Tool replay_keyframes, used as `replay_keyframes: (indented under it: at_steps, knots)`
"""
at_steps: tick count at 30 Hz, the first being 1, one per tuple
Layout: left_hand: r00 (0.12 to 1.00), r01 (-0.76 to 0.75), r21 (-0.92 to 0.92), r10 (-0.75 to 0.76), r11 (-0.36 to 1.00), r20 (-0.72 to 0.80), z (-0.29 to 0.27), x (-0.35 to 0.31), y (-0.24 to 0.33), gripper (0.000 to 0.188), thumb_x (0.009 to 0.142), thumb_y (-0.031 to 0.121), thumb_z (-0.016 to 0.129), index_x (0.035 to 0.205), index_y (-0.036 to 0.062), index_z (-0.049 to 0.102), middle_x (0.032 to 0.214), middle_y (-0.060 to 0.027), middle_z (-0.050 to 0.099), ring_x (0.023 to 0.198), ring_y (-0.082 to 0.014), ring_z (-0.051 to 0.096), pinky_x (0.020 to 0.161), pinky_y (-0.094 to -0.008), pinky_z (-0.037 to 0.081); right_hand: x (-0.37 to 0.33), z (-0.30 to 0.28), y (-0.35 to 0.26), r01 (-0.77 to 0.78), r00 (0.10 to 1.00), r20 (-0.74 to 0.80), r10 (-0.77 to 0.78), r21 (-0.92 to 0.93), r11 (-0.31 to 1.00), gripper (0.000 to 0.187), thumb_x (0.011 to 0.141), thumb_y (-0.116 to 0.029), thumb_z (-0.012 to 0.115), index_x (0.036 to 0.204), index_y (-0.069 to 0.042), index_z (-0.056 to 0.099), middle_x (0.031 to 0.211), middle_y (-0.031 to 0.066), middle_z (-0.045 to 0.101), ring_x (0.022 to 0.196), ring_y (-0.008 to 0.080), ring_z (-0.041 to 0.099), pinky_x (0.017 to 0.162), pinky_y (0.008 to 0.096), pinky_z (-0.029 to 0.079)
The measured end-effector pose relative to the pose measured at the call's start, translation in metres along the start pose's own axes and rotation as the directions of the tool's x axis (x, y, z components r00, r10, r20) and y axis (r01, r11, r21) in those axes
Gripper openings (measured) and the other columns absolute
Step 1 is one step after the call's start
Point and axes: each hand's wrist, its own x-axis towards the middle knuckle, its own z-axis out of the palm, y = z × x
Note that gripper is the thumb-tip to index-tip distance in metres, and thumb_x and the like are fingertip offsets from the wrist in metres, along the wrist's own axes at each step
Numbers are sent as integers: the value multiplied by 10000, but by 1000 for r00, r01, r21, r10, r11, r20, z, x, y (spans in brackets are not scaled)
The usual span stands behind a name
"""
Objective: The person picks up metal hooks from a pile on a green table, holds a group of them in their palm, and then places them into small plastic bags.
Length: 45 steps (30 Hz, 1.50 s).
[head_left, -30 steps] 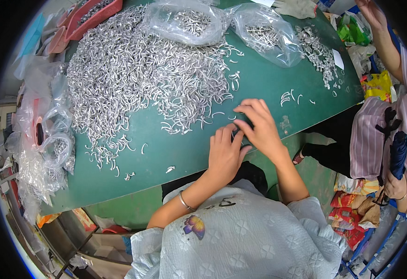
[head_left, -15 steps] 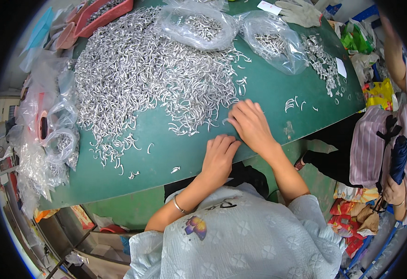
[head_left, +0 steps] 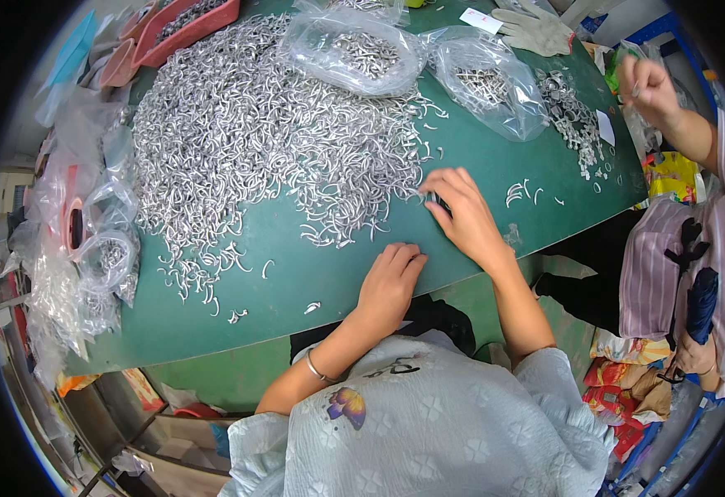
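Most of the curved metal pieces lie loose in a broad heap (head_left: 230, 124) across the left and middle of the counter (head_left: 466, 137). Judging by amounts alone, far more is left there than has been set apart, so the work looks nearer its start than its end. The view does not show which lot, if any, counts as finished.

Smaller lots sit away from the heap: 2 clear bags, the left bag (head_left: 308, 51) and the right bag (head_left: 520, 116), each hold metal pieces, and a pile of small parts (head_left: 578, 132) lies beyond them, with a few thin rings near it. Strays (head_left: 517, 195) lie apart to the right of the hands, and a scatter (head_left: 201, 269) trails off the heap's lower left.

The right hand (head_left: 468, 219) is at the heap's right edge, its grip curved, thumb and fingers part-spread with a dark gap between. A piece may be at the fingertips; I cannot tell whether it is pinched. The left hand (head_left: 391, 282) is near the counter's front edge, fingers together and bent downward; its grip is hidden, so I cannot tell whether it holds anything.
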Motion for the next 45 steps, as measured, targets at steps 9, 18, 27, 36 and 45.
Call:
replay_keyframes:
  at_steps: [9,18,27,36,45]
  knots:
    - [999,35,-54,-36,998,-22,4,-5,4,303,733,-97,633,1030,-37,624,1006,-142,561,909,-317,555,793,-391,483,5,-10,14,-187,941,-259,216,132,973,163,842,40,635,1002,18,650,1041,124,639,839,255,619,753,330,499]
    - [999,15,-27,-17,1000,-40,4,-5,5,311,719,-81,655,1019,-5,631,985,-130,564,869,-306,550,757,-391,465,17,-7,32,-126,981,-176,81,-261,957,190,761,-31,703,933,-34,623,963,105,583,924,308,537,801,402,428]
    - [999,30,-12,-30,999,-45,6,-2,4,285,761,-42,681,1037,9,628,982,-122,566,871,-305,552,736,-390,447,-10,-10,-10,-45,998,42,52,-158,986,202,750,-49,719,928,-57,624,985,73,569,956,269,524,798,378,382]
    - [999,34,4,-34,999,-13,7,-6,2,241,784,-23,660,1023,8,639,961,-115,565,838,-284,546,724,-372,432,-1,-14,-5,-66,996,-68,64,-22,998,291,773,-59,721,1044,-37,616,1081,77,599,1026,296,542,896,379,405]
    - [997,34,-11,-35,999,-71,5,-9,3,229,766,-26,652,993,6,644,934,-112,565,851,-284,551,717,-375,429,-5,-6,3,-106,981,-176,78,-154,982,183,771,-81,713,920,-54,610,891,77,561,865,277,524,764,387,380]
